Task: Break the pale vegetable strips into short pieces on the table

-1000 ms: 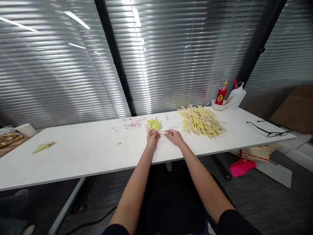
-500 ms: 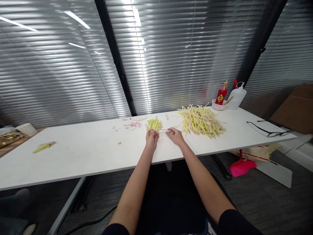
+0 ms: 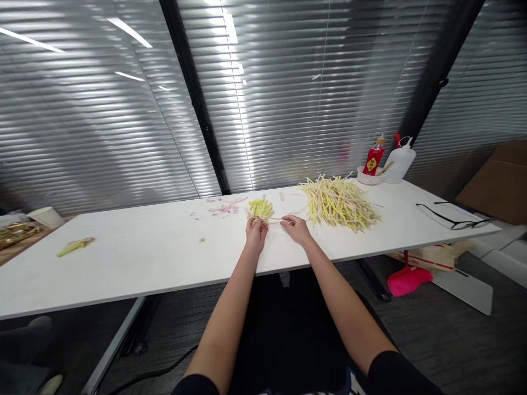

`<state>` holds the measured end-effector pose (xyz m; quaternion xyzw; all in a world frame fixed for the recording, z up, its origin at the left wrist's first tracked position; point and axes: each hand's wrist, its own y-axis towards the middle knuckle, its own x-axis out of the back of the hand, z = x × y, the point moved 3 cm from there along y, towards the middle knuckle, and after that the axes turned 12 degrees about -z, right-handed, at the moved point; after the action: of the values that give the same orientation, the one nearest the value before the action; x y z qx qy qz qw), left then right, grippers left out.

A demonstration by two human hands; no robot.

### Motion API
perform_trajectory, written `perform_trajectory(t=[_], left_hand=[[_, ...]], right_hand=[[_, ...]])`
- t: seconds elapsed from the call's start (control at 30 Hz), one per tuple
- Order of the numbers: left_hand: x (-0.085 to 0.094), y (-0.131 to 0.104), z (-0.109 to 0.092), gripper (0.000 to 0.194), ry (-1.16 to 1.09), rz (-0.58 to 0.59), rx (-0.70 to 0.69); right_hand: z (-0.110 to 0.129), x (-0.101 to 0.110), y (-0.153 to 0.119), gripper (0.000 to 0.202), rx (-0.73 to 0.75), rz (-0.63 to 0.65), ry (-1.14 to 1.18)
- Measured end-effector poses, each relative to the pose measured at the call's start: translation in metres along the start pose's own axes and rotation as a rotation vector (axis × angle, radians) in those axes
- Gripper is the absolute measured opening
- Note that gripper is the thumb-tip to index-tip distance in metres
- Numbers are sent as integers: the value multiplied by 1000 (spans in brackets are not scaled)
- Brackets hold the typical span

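My left hand [image 3: 256,232] is closed on the near end of a small bundle of short yellow and cream strips [image 3: 260,207] at the middle of the white table. A pale thin strip [image 3: 275,221] runs across from it to my right hand [image 3: 295,227], whose thumb and fingers pinch its other end. Just right of my right hand lies a large heaped pile of long yellow and cream strips [image 3: 340,203]. Their material is too fine to make out. Small pink and red loops [image 3: 226,209] lie scattered left of the bundle.
On the white table [image 3: 156,252], a few yellow strips [image 3: 74,246] lie far left. A red bottle [image 3: 373,157] in a shallow bowl [image 3: 366,178] and a white squeeze bottle [image 3: 400,163] stand at the back right. Black-framed glasses [image 3: 457,224] rest near the right edge.
Almost nothing differs. Both hands keep their places and their pinch, and the view has shifted very slightly.
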<state>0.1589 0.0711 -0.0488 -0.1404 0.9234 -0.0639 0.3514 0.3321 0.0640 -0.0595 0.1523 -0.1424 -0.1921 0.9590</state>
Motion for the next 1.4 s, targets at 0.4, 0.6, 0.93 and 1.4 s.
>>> perform_trajectory(t=[0.4,0.6,0.93,1.4], left_hand=[[0,0,0,35,-1,-5,-2],[-1,-1,0,34,-6,-10,-10],[-1,-1,0,35,-12,-15,-13],[1,2,1,36,12,-21,-17]], right_hand=[[0,1,1,31,42,18,-9],[-1,0,2,24,85,46,-11],[-3,-2,3,21,103,66,-4],[-2,-3,4,22,106,93,-7]])
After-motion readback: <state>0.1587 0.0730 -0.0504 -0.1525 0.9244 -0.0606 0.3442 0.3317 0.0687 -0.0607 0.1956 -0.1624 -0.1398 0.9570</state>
